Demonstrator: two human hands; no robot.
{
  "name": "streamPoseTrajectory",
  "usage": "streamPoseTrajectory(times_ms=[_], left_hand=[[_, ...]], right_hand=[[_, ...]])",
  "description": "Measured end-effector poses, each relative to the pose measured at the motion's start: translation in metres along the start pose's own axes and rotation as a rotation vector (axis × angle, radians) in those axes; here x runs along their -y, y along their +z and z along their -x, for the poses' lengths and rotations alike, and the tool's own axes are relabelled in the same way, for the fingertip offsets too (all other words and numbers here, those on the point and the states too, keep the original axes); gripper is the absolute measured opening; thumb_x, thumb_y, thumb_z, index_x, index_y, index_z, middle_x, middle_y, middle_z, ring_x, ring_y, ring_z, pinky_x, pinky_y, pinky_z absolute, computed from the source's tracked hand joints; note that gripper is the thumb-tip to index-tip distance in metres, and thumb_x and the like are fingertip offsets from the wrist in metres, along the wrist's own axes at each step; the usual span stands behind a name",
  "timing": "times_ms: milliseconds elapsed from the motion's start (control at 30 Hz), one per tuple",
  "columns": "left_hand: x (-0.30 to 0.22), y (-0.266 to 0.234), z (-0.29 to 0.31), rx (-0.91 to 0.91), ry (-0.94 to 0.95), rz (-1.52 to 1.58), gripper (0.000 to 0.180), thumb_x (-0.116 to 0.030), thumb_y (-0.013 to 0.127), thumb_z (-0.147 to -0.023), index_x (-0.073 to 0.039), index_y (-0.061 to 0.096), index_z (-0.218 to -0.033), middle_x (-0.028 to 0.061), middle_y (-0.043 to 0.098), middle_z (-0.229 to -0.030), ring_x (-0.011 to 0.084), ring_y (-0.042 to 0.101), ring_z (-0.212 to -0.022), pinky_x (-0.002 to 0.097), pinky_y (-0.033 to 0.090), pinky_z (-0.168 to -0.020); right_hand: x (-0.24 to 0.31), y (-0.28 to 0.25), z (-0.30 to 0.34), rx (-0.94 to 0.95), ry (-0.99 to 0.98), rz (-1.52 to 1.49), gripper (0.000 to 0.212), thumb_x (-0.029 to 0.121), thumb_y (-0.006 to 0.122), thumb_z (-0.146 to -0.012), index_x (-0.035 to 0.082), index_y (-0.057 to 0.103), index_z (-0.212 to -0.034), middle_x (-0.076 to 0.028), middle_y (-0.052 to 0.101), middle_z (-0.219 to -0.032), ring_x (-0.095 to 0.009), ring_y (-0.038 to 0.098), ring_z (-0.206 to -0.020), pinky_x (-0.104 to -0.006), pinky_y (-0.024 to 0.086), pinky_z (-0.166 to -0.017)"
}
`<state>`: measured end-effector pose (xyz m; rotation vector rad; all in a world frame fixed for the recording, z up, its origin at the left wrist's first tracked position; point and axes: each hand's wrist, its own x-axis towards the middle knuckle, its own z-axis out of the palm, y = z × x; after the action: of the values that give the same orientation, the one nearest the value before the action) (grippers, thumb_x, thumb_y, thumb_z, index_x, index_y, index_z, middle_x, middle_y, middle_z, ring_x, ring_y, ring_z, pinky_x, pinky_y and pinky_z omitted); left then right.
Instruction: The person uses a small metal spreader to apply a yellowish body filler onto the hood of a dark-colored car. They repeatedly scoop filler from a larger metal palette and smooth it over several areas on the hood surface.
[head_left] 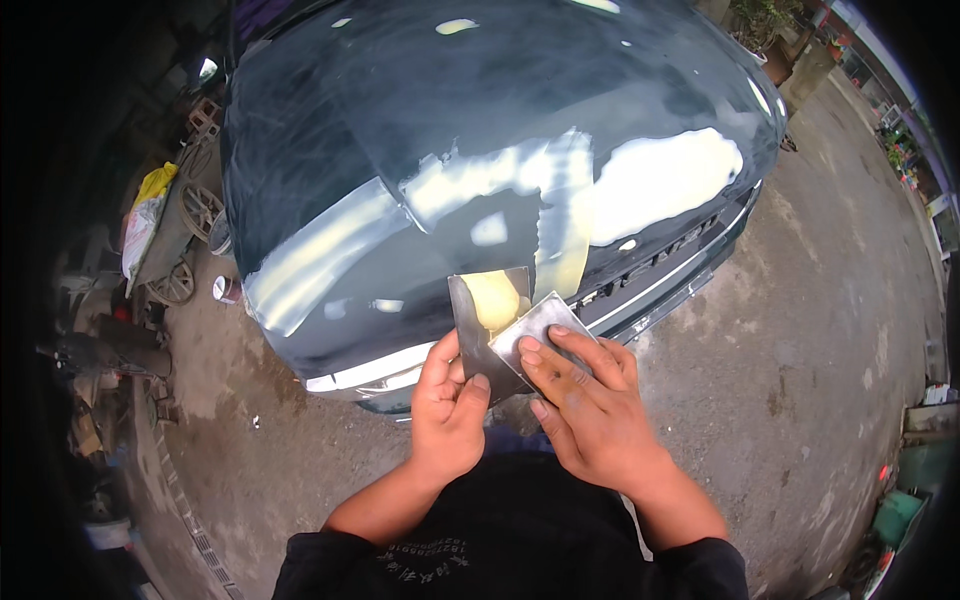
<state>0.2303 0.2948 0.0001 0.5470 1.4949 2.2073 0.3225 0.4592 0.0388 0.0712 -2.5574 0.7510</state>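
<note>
My left hand (449, 410) grips a dark flat plate (475, 362) by its lower end, thumb on top. A lump of pale yellow body filler (494, 298) lies on the plate's upper part. My right hand (592, 405) is closed on a grey metal filler spreader (545, 328), fingers laid along its face. The spreader's corner overlaps the plate beside the filler. Beyond both hands is a dark car hood (480, 85) with broad smeared patches of pale filler (500, 170) and a large whitish patch (668, 182) on the right.
The car's front grille and bumper (665, 285) curve just ahead of my hands. At left stand a cart with wheels (200, 207), a white and yellow sack (143, 225) and a small can (227, 290) on the concrete floor (240, 440). A green container (897, 517) sits at far right.
</note>
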Motion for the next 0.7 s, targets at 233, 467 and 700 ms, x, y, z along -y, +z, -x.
streamPoseTrajectory(times_ms=[233,467,700], left_hand=[[-0.002,-0.019,0.003,0.001,0.264,-0.352,0.053,0.009,0.043,-0.103,0.01,0.032,-0.154,0.0209,0.063,-0.136,0.0214,0.062,-0.123,0.0318,0.046,-0.105],[-0.003,-0.049,0.006,-0.028,0.148,0.127,0.055,0.009,0.049,-0.099,0.011,0.033,-0.152,0.0223,0.059,-0.142,0.0255,0.059,-0.131,0.039,0.041,-0.114],[0.016,-0.078,0.038,-0.026,-0.062,0.357,0.059,0.014,0.05,-0.094,0.007,0.038,-0.151,0.0218,0.059,-0.143,0.0272,0.058,-0.134,0.043,0.041,-0.116]], right_hand=[[-0.025,0.004,0.004,0.129,0.083,-0.166,0.053,0.007,0.068,-0.089,0.006,0.06,-0.142,-0.01,0.066,-0.135,-0.031,0.056,-0.132,-0.0489,0.039,-0.105],[-0.086,-0.038,-0.085,0.025,0.343,0.149,0.05,0.01,0.06,-0.096,0.004,0.054,-0.145,-0.016,0.064,-0.135,-0.035,0.054,-0.134,-0.0554,0.041,-0.102],[-0.115,-0.029,-0.18,0.261,0.404,0.334,0.043,0.015,0.057,-0.097,0.012,0.055,-0.14,-0.016,0.069,-0.129,-0.037,0.059,-0.126,-0.0531,0.045,-0.102]])
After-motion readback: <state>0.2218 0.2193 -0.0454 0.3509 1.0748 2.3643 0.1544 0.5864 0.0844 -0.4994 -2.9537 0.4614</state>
